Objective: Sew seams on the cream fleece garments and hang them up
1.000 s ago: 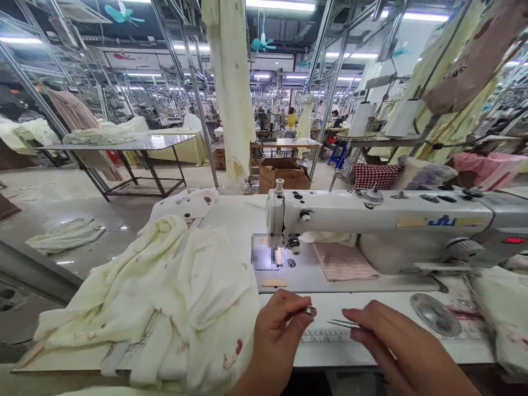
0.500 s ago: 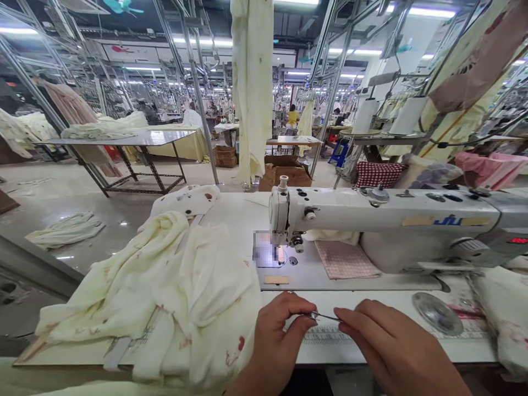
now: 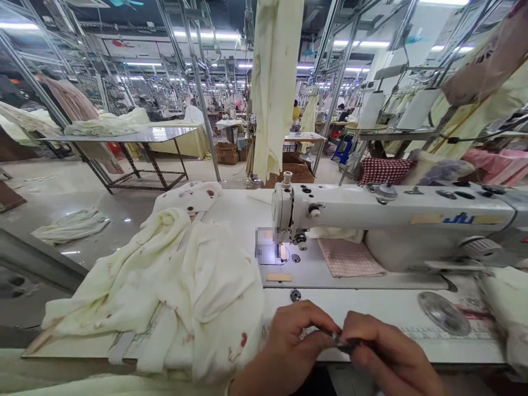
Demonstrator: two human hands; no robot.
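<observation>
Just in front of the sewing machine [image 3: 350, 206], above the table's front edge, my left hand [image 3: 295, 338] and my right hand [image 3: 388, 346] meet, fingertips pinched together. Between them is a small, shiny, dark metal piece [image 3: 345, 346], mostly covered by my fingers and too blurred to name exactly. Both hands are closed on it. A small round metal part, like a bobbin [image 3: 295, 295], lies on the white table just beyond my left hand. Cream printed fabric [image 3: 210, 291] is heaped to the left of my left hand.
Pink checked cloth [image 3: 348, 257] lies under the machine arm. A round clear dish [image 3: 443, 313] sits at the right, beside more pale fabric [image 3: 511, 313]. Long cream cloth [image 3: 276, 88] hangs behind the machine. A metal-legged table [image 3: 165, 133] stands at the back left.
My hands have come closer together and shifted lower and slightly right. The thin metal length that showed between them is now hidden. The round metal part on the table is now uncovered.
</observation>
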